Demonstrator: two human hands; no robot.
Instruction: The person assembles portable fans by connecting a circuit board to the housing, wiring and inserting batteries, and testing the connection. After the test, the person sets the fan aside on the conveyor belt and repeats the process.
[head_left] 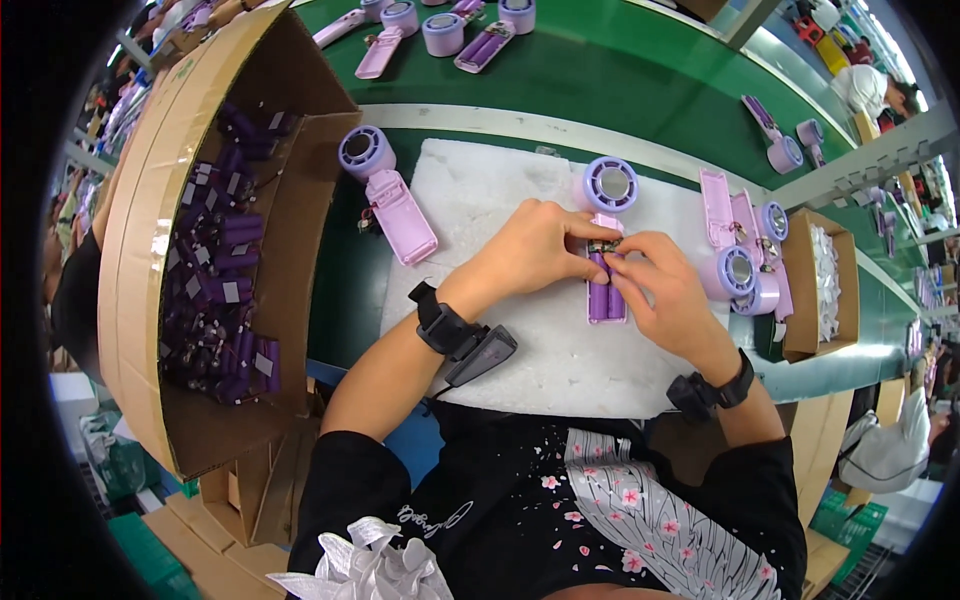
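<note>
On a white foam sheet [470, 190] lies a lilac handheld fan [611, 184], its round head away from me and its handle uncovered. Two purple battery cells [606, 302] fill the near part of the handle. A small circuit board [604, 246] shows above them, between my fingers. My left hand [535, 250] is closed at the handle's upper left, thumb and fingers at the board. From the right, my right hand [660, 285] pinches at the board's lower edge by the cells. The fingertips partly hide what they grip.
At left, a tilted cardboard box [285, 215] holds many wrapped purple battery cells. Another open fan [402, 218] lies at the foam's left; several fan parts [735, 270] crowd its right, beside a small carton [845, 290] of white pieces. More fans sit on the green conveyor belt [620, 90].
</note>
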